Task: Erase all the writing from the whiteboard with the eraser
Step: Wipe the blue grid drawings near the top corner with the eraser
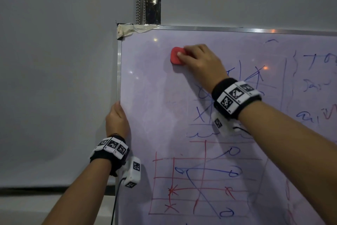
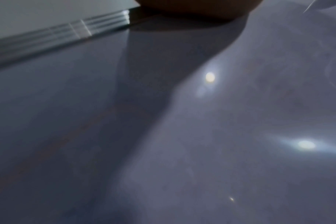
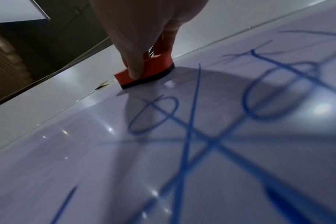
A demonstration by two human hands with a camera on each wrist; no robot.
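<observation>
Right hand [image 1: 197, 60] around red eraser [image 1: 176, 56] on whiteboard [image 1: 155, 97].

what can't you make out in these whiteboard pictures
- Whiteboard: its right and bottom parts are cut off by the head view's edge.
- Left hand: its fingers are hidden behind the board's frame; left wrist view shows only glare.
- Eraser: its pad face is pressed against the board, unseen.
</observation>
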